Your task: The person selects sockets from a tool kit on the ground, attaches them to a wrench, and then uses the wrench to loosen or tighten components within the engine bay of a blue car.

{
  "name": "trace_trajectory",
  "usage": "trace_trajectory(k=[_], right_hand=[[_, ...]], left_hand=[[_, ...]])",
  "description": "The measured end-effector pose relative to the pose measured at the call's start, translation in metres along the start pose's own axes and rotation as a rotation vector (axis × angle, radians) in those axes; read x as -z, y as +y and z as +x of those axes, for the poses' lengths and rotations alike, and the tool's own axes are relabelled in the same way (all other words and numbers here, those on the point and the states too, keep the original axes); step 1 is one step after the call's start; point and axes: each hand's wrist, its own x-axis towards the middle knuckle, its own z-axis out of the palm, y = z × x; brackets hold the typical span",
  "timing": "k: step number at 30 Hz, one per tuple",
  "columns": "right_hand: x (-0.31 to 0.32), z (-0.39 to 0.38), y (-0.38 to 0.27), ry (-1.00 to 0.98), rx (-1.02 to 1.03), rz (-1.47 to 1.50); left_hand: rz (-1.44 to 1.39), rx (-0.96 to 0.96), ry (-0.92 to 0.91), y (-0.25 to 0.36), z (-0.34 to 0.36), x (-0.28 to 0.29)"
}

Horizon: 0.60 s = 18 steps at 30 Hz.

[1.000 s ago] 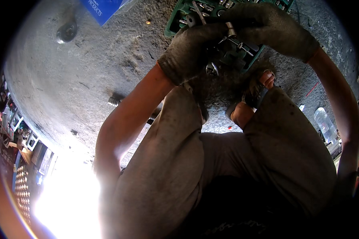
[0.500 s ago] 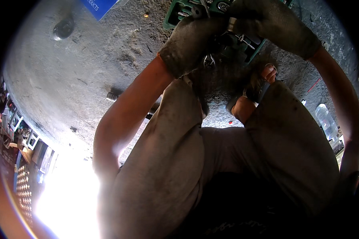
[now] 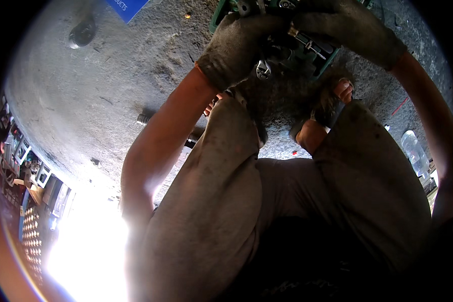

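Observation:
Both my hands wear dirty grey work gloves and meet over a green tool case (image 3: 217,15) at the top. My left hand (image 3: 239,48) is closed; the round chrome head of a ratchet wrench (image 3: 263,70) pokes out below its palm, and the handle is hidden. A thin metal rod (image 3: 261,6) rises past its fingers. My right hand (image 3: 350,30) is curled, its fingertips at a small brassy metal socket (image 3: 293,31) between the hands. Beneath it in the case lies a slim chrome tool (image 3: 314,49). Dark shadow hides most fingertips.
The case sits on rough grey ground (image 3: 126,75) before my sandalled feet (image 3: 311,135). A dark rounded object (image 3: 82,35) and a blue printed sheet (image 3: 127,7) lie left. A clear plastic bottle (image 3: 414,151) is at the right. A ridged metal piece (image 3: 143,119) lies beside my left forearm.
The view has shifted slightly. My left hand has tilted a little, showing more of the ratchet head, and the socket between my hands has turned.

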Motion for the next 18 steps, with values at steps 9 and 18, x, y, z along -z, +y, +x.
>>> trace_trajectory(k=[9,18], right_hand=[[0.002,-0.002,0.022,-0.26,-0.095,0.982],[0.008,-0.001,0.013,-0.217,0.017,0.544]], left_hand=[[-0.487,0.199,0.023,0.004,-0.001,0.006],[-0.689,0.284,-0.012,-0.001,0.007,0.007]])
